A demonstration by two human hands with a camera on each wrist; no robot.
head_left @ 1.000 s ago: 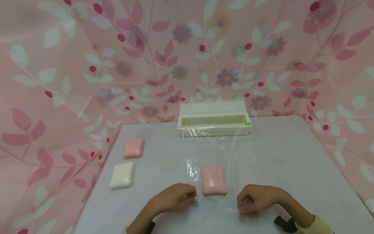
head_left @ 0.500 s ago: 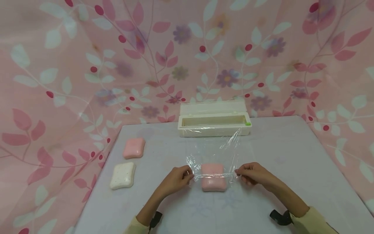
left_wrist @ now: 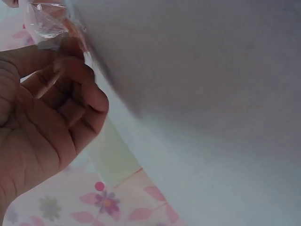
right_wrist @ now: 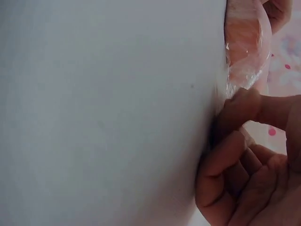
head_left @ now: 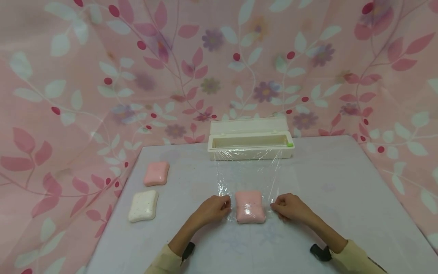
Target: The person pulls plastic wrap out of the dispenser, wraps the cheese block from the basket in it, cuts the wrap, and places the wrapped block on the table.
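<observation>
A pink soap bar point(head_left: 250, 217) lies at the middle front of the table, with clear cling film point(head_left: 223, 188) across it and stretching back to a white dispenser box point(head_left: 251, 154). Close to the bar's left side, my left hand point(head_left: 213, 210) pinches the film; the left wrist view shows crumpled film point(left_wrist: 47, 23) at the fingertips. On the other side my right hand point(head_left: 291, 207) pinches the film between thumb and forefinger. Film glints over the bar point(right_wrist: 244, 37) in the right wrist view. Exactly how the film runs under the bar is hard to see.
At the table's left lie another pink soap bar point(head_left: 156, 173) and a white speckled soap bar point(head_left: 143, 206). The box's lid point(head_left: 249, 125) stands raised, with a green tab point(head_left: 290, 145) at its right end. A floral curtain point(head_left: 191, 76) surrounds the table point(head_left: 342, 190).
Both hands have drawn the film's near edge from in front of the pink bar back over it, then come down beside it. The bar has shifted slightly away from me.
</observation>
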